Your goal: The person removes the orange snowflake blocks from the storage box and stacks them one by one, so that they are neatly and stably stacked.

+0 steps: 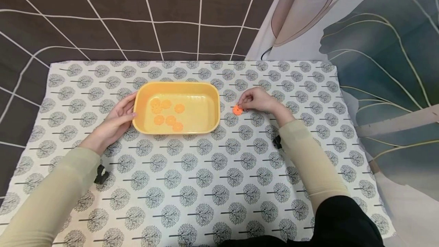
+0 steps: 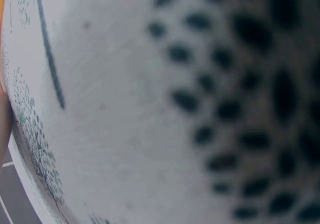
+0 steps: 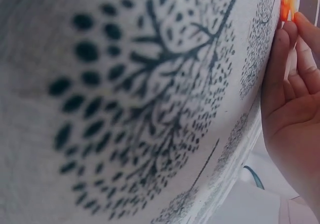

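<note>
A yellow rectangular plastic basin (image 1: 202, 123) stands on the patterned cloth. My left hand (image 1: 114, 119) rests against its left end, thumb and fingers fairly straight and spread along the outer wall. Inside, mostly to the left, lie several flat orange round pieces (image 1: 179, 108) with notched edges. To the right of the basin, my right hand (image 1: 258, 100) pinches a brighter orange notched disc (image 1: 237, 110) between thumb and fingertips, low over the cloth. In the right wrist view, the orange disc (image 3: 285, 2) shows at the fingertips; whether it is one piece or several stacked cannot be told.
The white cloth (image 1: 205, 163) with grey tree prints covers the table. A dark grid-patterned curtain (image 1: 171, 3) hangs behind it, and a leaf-patterned fabric (image 1: 370, 64) is at the right. Black wrist devices (image 1: 101, 174) sit under both forearms. The left wrist view shows mostly blurred cloth.
</note>
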A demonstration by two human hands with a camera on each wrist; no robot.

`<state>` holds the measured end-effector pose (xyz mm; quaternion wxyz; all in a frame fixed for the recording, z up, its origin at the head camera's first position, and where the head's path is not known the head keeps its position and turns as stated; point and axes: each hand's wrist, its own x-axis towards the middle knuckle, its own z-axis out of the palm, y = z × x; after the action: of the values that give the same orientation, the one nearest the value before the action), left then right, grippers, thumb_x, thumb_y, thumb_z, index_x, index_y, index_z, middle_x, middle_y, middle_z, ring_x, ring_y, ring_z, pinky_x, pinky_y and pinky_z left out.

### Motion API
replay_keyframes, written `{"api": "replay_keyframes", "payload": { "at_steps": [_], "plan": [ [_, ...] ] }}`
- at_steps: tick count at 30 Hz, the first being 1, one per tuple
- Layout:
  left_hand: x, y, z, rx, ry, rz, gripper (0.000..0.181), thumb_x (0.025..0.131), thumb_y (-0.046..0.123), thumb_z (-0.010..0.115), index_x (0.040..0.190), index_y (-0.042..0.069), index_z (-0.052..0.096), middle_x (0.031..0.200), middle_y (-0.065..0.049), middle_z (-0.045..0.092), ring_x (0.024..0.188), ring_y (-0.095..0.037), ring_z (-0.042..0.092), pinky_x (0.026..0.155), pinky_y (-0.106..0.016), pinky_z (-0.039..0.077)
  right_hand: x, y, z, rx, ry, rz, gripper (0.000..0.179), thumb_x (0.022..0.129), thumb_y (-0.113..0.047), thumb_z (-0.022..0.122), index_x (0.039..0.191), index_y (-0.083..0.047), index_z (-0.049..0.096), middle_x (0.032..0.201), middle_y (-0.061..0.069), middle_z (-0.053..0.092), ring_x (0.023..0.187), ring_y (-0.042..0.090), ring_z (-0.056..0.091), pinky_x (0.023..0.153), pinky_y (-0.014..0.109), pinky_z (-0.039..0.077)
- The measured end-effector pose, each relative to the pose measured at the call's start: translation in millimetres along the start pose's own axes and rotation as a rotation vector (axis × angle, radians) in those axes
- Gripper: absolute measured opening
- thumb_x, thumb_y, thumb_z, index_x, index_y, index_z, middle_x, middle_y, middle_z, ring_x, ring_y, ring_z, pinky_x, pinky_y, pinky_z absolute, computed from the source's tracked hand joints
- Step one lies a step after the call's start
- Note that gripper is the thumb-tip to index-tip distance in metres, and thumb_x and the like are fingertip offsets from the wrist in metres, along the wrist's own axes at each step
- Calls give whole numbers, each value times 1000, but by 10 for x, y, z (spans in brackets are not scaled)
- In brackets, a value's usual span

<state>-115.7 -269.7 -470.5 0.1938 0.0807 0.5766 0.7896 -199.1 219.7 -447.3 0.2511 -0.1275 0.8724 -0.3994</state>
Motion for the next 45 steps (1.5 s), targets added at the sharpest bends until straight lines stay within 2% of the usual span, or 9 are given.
{"api": "replay_keyframes", "payload": {
  "at_steps": [7, 18, 22, 29, 34, 42, 45],
  "plan": [
    [-3, 6, -9, -8, 5, 3, 74, 100, -16, 45, 166, 14, 31, 180, -11, 8, 140, 6, 49, 119, -12, 42, 1, -49, 18, -62, 4, -7, 11, 90, -5, 80, 99, 0, 76, 83, 3, 74, 76, 11, 63, 73, 18, 56],
    [11, 6, -15, 7, 10, -11, 74, 101, -15, 46, 166, 15, 30, 180, -10, 7, 143, 7, 46, 121, -13, 39, -33, -64, -13, -49, 11, -22, 13, 91, -6, 80, 102, 0, 75, 88, 7, 75, 78, 10, 65, 73, 17, 57],
    [17, 13, -13, 5, 12, -13, 73, 101, -15, 46, 166, 15, 30, 180, -10, 7, 142, 7, 47, 122, -13, 39, -35, -122, -48, -38, 31, -66, 12, 92, -5, 79, 102, 0, 75, 91, 10, 76, 79, 11, 65, 74, 15, 58],
    [12, 19, -15, 2, 13, -9, 73, 101, -14, 47, 165, 16, 32, 180, -10, 8, 140, 8, 49, 118, -11, 42, 6, -418, -72, -76, 72, -159, 11, 92, -6, 79, 102, -3, 77, 99, 12, 78, 88, 15, 68, 83, 19, 59],
    [8, 11, -19, -5, 13, -11, 73, 101, -15, 47, 166, 16, 31, 180, -10, 7, 141, 8, 48, 119, -11, 42, 77, -652, -30, -37, 61, -208, 12, 93, -4, 77, 104, -2, 76, 103, 13, 78, 93, 19, 70, 86, 24, 62],
    [3, -2, -16, -5, 16, -14, 74, 100, -16, 47, 166, 14, 31, 180, -11, 8, 141, 7, 49, 120, -12, 41, 258, -948, 130, 2, 35, -252, 14, 93, -3, 77, 107, -1, 75, 109, 15, 77, 100, 23, 70, 95, 31, 63],
    [-1, 5, -10, 0, 18, -25, 74, 100, -14, 48, 166, 15, 30, 180, -10, 7, 144, 6, 47, 120, -12, 40, 345, -1031, 230, 5, 17, -277, 14, 93, -1, 76, 107, 1, 75, 109, 17, 76, 100, 24, 70, 95, 31, 63]
  ]
}}
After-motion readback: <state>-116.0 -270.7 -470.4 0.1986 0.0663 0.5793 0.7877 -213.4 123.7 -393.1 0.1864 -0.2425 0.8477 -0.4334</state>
